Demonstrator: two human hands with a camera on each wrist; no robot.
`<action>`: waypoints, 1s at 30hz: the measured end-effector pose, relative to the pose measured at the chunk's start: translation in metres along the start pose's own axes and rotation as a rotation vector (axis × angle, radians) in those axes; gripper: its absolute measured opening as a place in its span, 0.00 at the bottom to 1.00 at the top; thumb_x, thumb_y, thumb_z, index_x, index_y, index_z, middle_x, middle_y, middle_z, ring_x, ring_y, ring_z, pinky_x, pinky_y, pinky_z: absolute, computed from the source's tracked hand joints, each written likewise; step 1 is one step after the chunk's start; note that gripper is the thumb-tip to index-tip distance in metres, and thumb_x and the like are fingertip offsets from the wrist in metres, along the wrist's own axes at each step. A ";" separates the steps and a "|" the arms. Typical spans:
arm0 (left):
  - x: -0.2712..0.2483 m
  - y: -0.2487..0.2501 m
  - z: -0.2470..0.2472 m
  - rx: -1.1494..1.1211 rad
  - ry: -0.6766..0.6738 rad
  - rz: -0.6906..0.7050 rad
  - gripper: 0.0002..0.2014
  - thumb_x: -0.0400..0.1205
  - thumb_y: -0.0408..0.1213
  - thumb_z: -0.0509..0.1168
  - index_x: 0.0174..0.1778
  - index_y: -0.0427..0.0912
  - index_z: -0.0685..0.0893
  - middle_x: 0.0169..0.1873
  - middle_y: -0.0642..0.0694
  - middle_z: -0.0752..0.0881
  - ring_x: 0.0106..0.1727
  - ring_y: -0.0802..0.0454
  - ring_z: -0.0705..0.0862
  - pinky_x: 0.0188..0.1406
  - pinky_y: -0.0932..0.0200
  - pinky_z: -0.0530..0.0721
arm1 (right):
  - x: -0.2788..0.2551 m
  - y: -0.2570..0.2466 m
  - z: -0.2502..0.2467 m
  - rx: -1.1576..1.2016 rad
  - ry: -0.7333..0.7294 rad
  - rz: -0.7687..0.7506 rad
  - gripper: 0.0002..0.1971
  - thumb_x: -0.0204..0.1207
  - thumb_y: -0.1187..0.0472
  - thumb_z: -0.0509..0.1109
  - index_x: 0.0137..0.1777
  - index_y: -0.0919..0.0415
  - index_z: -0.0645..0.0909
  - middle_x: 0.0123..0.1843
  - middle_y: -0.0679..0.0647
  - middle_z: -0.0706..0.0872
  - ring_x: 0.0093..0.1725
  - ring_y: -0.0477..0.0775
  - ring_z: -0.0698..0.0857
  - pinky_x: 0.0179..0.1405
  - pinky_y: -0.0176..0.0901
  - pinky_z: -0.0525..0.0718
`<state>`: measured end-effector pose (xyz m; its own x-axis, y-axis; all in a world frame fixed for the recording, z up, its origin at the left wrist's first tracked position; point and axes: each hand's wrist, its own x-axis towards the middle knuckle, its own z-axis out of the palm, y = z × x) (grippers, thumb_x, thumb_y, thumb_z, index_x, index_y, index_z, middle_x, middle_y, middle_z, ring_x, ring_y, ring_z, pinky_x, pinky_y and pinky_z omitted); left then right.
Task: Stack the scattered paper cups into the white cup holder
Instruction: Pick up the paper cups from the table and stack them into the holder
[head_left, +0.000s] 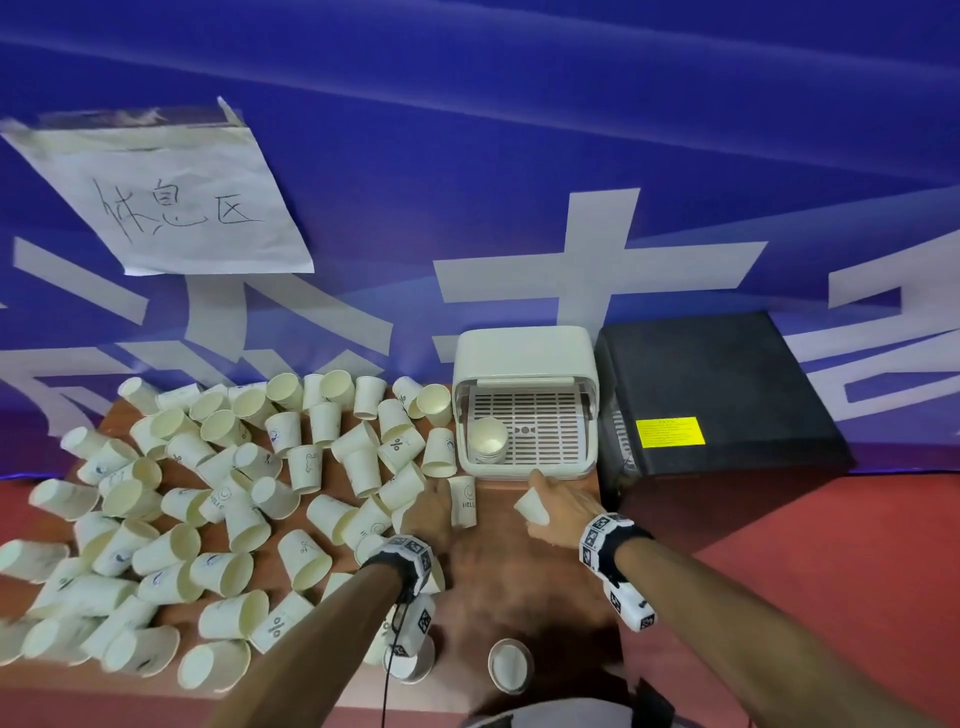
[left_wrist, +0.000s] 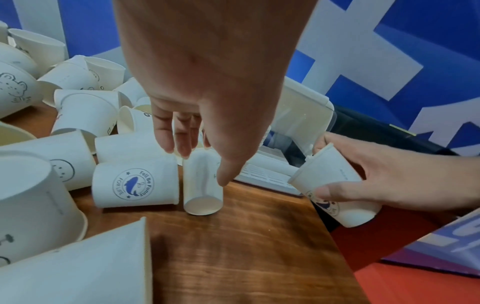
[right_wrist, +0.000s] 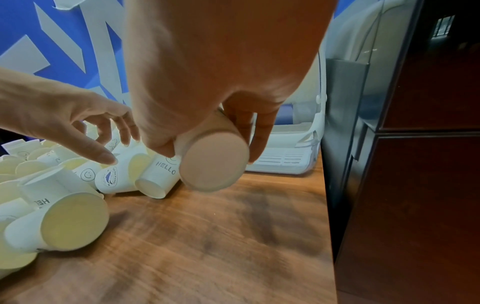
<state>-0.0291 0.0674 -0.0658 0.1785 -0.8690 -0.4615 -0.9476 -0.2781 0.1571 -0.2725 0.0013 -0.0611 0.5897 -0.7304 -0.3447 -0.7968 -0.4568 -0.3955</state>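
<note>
Several white paper cups (head_left: 218, 499) lie scattered over the left of the wooden table (head_left: 524, 582). The white cup holder (head_left: 524, 353) stands at the back, its lid up and a short cup stack (head_left: 488, 439) in its left front corner. My right hand (head_left: 545, 506) grips one cup (right_wrist: 213, 162) by its sides, just in front of the holder, with the cup's base towards the right wrist camera. My left hand (left_wrist: 200, 164) hovers with spread fingers over a "HELLO" cup (left_wrist: 202, 185) lying on its side, the thumb at its wall.
A black box (head_left: 717, 400) stands right of the holder, against the table's right edge. Two upright cups (head_left: 510, 665) stand near the front edge. Blue banner behind; red floor to the right. Bare wood (right_wrist: 207, 236) lies between my hands and the front edge.
</note>
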 end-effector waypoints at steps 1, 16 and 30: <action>0.003 -0.004 0.003 0.021 0.008 0.012 0.37 0.78 0.52 0.74 0.76 0.39 0.65 0.71 0.37 0.72 0.66 0.40 0.80 0.58 0.44 0.84 | -0.001 0.002 0.002 -0.011 0.003 -0.007 0.27 0.74 0.38 0.70 0.62 0.54 0.65 0.58 0.53 0.83 0.52 0.60 0.86 0.40 0.47 0.79; 0.037 0.002 0.007 0.235 -0.091 0.088 0.34 0.80 0.39 0.73 0.80 0.41 0.64 0.74 0.39 0.69 0.73 0.41 0.76 0.65 0.48 0.82 | -0.007 0.024 0.032 -0.111 -0.031 0.073 0.23 0.81 0.43 0.70 0.62 0.63 0.84 0.69 0.57 0.83 0.63 0.65 0.86 0.58 0.48 0.83; 0.025 0.023 -0.038 0.023 -0.132 0.480 0.07 0.82 0.38 0.68 0.43 0.39 0.79 0.47 0.41 0.86 0.47 0.44 0.84 0.43 0.59 0.77 | 0.013 0.015 -0.005 -0.080 0.144 -0.032 0.32 0.78 0.28 0.56 0.52 0.57 0.85 0.54 0.52 0.87 0.52 0.58 0.87 0.53 0.52 0.84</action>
<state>-0.0359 0.0237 -0.0409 -0.3132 -0.8371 -0.4486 -0.9203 0.1510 0.3608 -0.2778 -0.0176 -0.0673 0.5943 -0.7777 -0.2049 -0.7894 -0.5155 -0.3332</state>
